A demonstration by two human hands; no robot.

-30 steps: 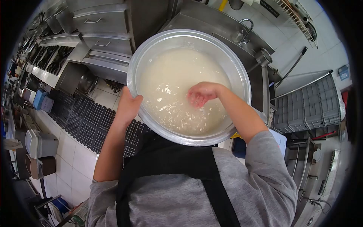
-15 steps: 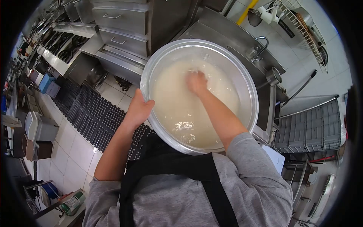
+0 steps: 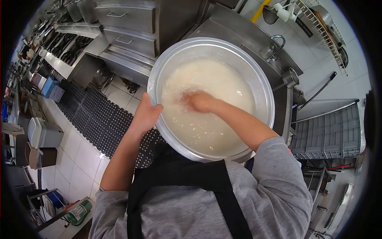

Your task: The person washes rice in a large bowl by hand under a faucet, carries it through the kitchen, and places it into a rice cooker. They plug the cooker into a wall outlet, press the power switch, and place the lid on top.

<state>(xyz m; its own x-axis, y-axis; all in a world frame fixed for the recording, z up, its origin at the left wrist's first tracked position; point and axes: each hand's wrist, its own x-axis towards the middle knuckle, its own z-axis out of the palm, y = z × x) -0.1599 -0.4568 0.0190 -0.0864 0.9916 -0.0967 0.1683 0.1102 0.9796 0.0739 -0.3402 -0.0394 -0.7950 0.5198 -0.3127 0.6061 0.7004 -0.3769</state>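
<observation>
A large round metal bowl (image 3: 262, 103) stands at the sink, holding cloudy whitish liquid (image 3: 215, 135) with pale grains showing near its left side. My left hand (image 3: 147, 112) grips the bowl's left rim, thumb over the edge and the other fingers hidden beneath or outside it. Inside the bowl, left of its middle, my right hand (image 3: 197, 101) is partly in the liquid. Its fingers are smeared by motion and covered by the liquid, so their pose and anything in them cannot be made out.
A tap (image 3: 277, 47) and a small metal pot (image 3: 290, 77) are to the right behind the bowl. Grey crates (image 3: 328, 133) stand at the right. Metal drawers (image 3: 125, 20) rise at the back left, above a black floor mat (image 3: 99, 119).
My right hand has swept left and slightly down through the liquid. The bowl has shifted or tilted slightly, while my left hand keeps its grip on the rim.
</observation>
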